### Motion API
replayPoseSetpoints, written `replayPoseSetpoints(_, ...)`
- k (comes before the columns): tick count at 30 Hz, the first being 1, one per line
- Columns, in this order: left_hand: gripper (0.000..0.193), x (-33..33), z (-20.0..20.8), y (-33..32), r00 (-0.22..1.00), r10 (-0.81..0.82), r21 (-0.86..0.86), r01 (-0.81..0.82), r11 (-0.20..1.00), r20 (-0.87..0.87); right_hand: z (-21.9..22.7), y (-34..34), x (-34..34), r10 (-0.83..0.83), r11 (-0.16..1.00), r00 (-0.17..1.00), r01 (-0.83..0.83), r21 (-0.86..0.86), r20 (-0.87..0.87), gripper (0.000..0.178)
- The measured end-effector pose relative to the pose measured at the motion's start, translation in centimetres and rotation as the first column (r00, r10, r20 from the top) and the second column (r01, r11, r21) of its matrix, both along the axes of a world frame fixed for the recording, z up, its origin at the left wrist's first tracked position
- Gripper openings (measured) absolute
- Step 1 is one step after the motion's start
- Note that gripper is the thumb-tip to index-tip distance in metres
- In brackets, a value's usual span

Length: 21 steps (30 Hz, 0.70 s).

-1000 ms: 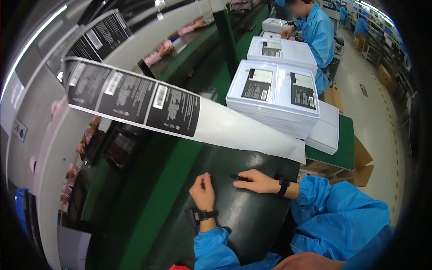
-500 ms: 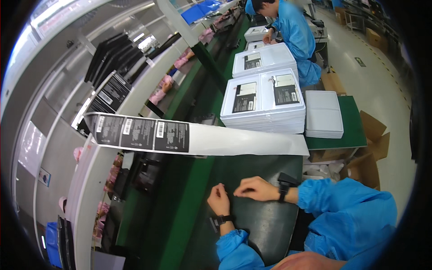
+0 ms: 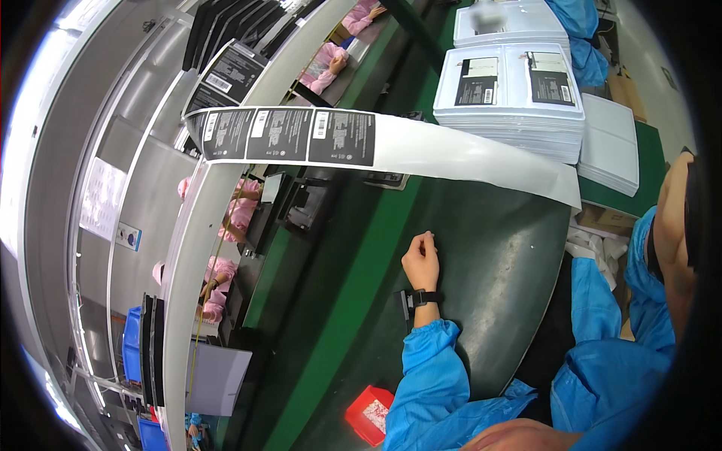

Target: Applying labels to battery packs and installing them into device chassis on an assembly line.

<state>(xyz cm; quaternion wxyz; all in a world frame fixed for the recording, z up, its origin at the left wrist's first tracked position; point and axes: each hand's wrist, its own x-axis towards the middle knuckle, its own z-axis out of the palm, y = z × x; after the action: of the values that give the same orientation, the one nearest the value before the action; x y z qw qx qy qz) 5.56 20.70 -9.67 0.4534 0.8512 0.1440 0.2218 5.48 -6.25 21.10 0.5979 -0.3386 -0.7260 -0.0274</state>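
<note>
My left hand (image 3: 421,259) is above the dark green work surface (image 3: 489,263), fingers curled and pressed together. Whatever its fingertips hold, if anything, is too small to make out. A black band with a small box circles that wrist. My right hand (image 3: 671,218) is raised at the right rim, close to the camera, with its fingers hidden. Beyond my left hand stretches a strip of black printed labels (image 3: 278,135) on white backing paper (image 3: 466,154); neither hand touches it.
Stacked white trays (image 3: 511,128) at the far right hold flat black-and-silver parts (image 3: 477,83). Beside them stand more white trays (image 3: 613,143). A red bin (image 3: 368,415) with small white bits sits near my left sleeve. People in pink sleeves (image 3: 327,64) work across the line; a blue-clad co-worker (image 3: 587,52) is behind the trays.
My right hand has left the work surface beside my left hand and risen to the right rim. The view has shifted, bringing the red bin into sight. The left hand stays curled.
</note>
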Motion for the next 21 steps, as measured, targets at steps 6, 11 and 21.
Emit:
replayPoseSetpoints(6,0.029,-0.9,1.3,0.0,0.997,-0.007,-0.017,0.008,1.0,0.081,-0.2,-1.0,-0.7,-0.141,0.987,0.989,0.137,0.087,0.041,0.027)
replayPoseSetpoints(11,0.026,0.2,0.0,-0.3,0.999,-0.037,-0.005,0.037,0.999,0.013,-7.0,-8.8,0.5,-0.323,0.941,0.943,0.311,0.131,0.078,0.024)
replayPoseSetpoints(21,0.027,-0.8,-0.1,0.7,1.0,0.01,-0.015,-0.009,1.0,0.015,-6.4,-16.3,-3.7,-0.628,0.774,0.762,0.592,0.225,0.156,0.02)
